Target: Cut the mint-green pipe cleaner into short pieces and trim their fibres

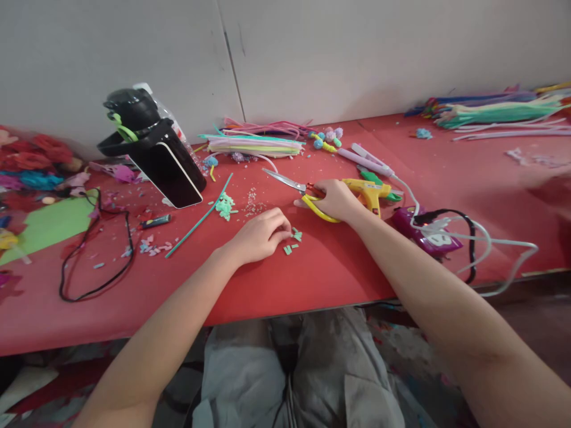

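Observation:
My left hand (pixel 264 236) rests low on the red table, its fingers curled together in a pinch. Short green cut pieces (pixel 294 236) lie right beside its fingertips; whatever is between them is too small to make out. My right hand (pixel 335 199) is closed over the handles of a pair of scissors (pixel 285 180) with a yellow loop. The blades point left and lie slightly apart from a heap of pale green bits (pixel 225 205). A long green pipe cleaner (pixel 200 223) lies farther left. Just beyond my right hand is a yellow glue gun (pixel 370 191).
A black phone (pixel 172 169) leans on a black tumbler (pixel 134 110). Pipe cleaner bundles (pixel 254 145) lie along the wall, beside a lilac hot styling tool (pixel 366 160). A purple power strip (pixel 419 232) with cables sits right. A black cord (pixel 127 238) loops left. Another person's blurred hand (pixel 551 193) shows far right.

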### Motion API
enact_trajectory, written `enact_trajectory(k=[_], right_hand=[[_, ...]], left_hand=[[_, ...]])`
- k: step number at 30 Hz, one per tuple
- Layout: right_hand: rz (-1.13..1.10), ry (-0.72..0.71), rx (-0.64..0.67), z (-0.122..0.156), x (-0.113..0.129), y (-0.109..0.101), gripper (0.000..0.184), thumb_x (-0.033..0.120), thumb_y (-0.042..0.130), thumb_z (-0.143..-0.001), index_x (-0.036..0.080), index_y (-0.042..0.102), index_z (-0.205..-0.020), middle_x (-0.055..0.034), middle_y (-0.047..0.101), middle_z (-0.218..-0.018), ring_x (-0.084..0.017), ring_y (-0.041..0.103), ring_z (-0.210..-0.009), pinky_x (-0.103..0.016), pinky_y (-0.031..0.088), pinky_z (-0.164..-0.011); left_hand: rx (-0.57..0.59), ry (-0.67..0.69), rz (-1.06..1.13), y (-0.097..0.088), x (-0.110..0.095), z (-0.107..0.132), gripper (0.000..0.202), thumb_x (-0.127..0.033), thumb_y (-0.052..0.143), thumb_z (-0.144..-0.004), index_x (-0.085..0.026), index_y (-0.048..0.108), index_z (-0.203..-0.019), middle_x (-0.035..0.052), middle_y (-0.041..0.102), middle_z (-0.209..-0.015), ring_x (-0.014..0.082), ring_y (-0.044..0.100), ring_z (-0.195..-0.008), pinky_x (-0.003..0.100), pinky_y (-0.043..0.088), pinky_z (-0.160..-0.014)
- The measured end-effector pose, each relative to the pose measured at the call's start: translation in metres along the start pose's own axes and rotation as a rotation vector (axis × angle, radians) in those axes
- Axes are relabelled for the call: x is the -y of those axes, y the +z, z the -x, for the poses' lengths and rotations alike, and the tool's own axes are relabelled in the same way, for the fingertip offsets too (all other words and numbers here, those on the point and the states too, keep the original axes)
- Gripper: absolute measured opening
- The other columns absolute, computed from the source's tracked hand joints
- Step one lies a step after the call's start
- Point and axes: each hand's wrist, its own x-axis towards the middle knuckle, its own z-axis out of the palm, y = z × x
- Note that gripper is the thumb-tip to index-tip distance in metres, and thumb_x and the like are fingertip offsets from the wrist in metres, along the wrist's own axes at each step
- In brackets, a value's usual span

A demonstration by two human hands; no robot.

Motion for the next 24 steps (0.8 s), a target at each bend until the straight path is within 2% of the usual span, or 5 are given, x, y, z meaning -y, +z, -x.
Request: enact_trajectory(k=[3,6,10,15,24], right_hand=[[-0.012,-0.013,-0.007,0.002,0.001,0.000,0.063,0.077,0.068,-0.068,0.022,0.038,-0.064,0.0019,0.041,-0.061,-0.012,0.030,-0.061,-0.031,0.023,-0.057],[-0.026,-0.034,-0.007,0.003,0.000,0.001,0.065,0.079,0.068,-0.068,0.022,0.037,-0.063,0.0029,0.037,-0.060,-0.012,0.028,-0.060,-0.031,0.022,-0.057],[-0.039,-0.082,0.017,0.005,-0.003,0.001,0.066,0.080,0.068,-0.067,0.022,0.037,-0.062,0.0038,0.033,-0.059,-0.011,0.028,-0.060,-0.031,0.022,-0.057],[-0.045,-0.091,0.053,0.009,-0.004,0.000,0.066,0.078,0.070,-0.067,0.021,0.037,-0.062,0.0048,0.030,-0.059,-0.010,0.027,-0.059,-0.031,0.021,-0.056],[0.013,-0.189,0.148,0.009,0.000,-0.004,0.066,0.082,0.067,-0.067,0.020,0.043,-0.065,0.0038,0.038,-0.060,-0.011,0.031,-0.061,-0.031,0.022,-0.058]], left_hand=[[-0.195,-0.027,0.073,-0.006,0.015,0.004,0.007,-0.020,0.058,-0.095,-0.019,0.058,-0.087,0.0048,0.061,-0.095,0.0163,0.060,-0.084,0.034,0.050,-0.081],[-0.366,-0.169,0.299,-0.012,0.035,0.008,0.008,-0.018,0.058,-0.094,-0.019,0.056,-0.086,0.0000,0.062,-0.074,0.0131,0.061,-0.066,0.028,0.050,-0.066],[-0.529,-0.193,0.463,-0.016,0.052,0.009,0.010,-0.012,0.067,-0.085,-0.018,0.059,-0.087,-0.0002,0.067,-0.078,0.0123,0.069,-0.070,0.027,0.057,-0.071],[-0.585,-0.226,0.454,-0.020,0.056,0.012,0.011,-0.013,0.072,-0.082,-0.017,0.070,-0.092,0.0037,0.076,-0.087,0.0151,0.074,-0.079,0.030,0.061,-0.081],[-0.556,-0.325,0.469,-0.028,0.054,0.015,0.013,-0.028,0.073,-0.087,-0.016,0.070,-0.083,0.0028,0.072,-0.070,0.0123,0.068,-0.060,0.025,0.056,-0.062]])
